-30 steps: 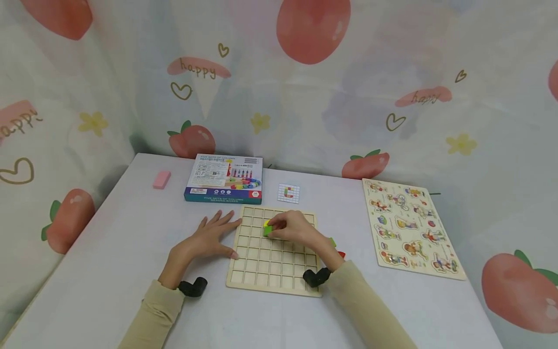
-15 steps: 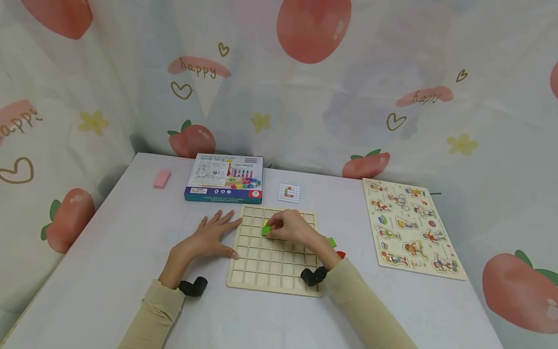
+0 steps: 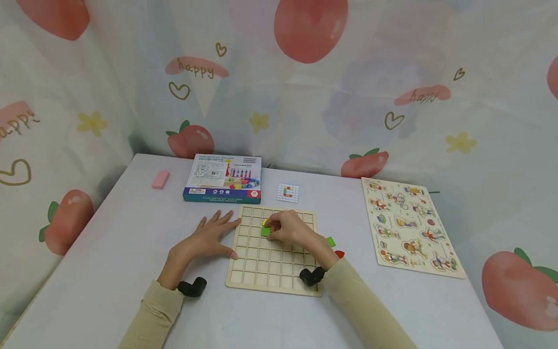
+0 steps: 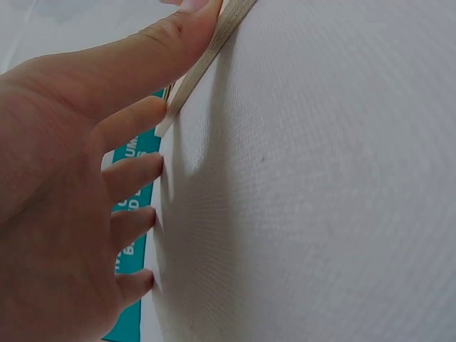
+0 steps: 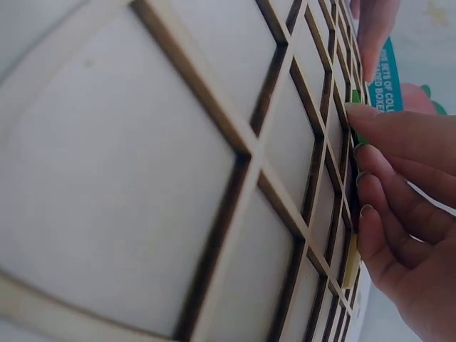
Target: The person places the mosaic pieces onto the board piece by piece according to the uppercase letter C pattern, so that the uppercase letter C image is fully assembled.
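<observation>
My right hand (image 3: 287,229) pinches a green block (image 3: 265,231) into the grid board (image 3: 271,276) beside one yellow block (image 3: 264,222); my flat, spread left hand (image 3: 205,240) steadies the board's left edge, and most squares remain unfilled.

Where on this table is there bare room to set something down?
Bare table lies left of the left hand, front of the pink eraser; more along the near edge. Crowded: grid board, right hand pinching the green tile, loose tiles, picture puzzle.

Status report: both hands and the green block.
Left hand flat, steadying wooden grid board. Right hand pinches green square block over a cell. Nothing in the way.
</observation>
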The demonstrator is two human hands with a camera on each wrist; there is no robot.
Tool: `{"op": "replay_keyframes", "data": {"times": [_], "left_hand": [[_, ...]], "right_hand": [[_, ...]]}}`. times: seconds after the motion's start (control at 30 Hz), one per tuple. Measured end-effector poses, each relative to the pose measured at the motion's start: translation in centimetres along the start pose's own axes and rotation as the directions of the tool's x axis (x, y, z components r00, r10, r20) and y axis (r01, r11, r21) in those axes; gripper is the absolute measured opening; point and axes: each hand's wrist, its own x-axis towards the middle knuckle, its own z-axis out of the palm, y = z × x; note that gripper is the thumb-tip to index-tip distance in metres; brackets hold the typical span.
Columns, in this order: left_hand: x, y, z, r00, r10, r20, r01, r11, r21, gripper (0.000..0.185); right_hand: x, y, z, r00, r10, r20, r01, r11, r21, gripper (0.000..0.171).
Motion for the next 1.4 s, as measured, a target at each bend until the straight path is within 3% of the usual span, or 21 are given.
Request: {"op": "replay_keyframes", "data": {"times": [0.3, 0.53, 1.4], "left_hand": [[-0.1, -0.1, 0.1, 1.000, 0.007, -0.008, -0.007, 1.000, 0.008, 0.099], [0.0, 0.0, 0.2, 1.000, 0.003, -0.008, -0.003, 1.000, 0.005, 0.100], [0.0, -0.2, 0.3, 1.000, 0.019, -0.015, -0.019, 1.000, 0.018, 0.101]], "right_hand": [[-0.2, 0.2, -0.2, 1.000, 0.009, 0.021, -0.010, 1.000, 0.025, 0.021], [-0.7, 0.9, -0.8, 0.999, -0.034, 0.017, 0.033, 0.997, 0.063, 0.019], [-5.0, 3.7, -3.1, 0.998, 0.038, -0.046, -0.030, 0.987, 0.161, 0.020]]}}
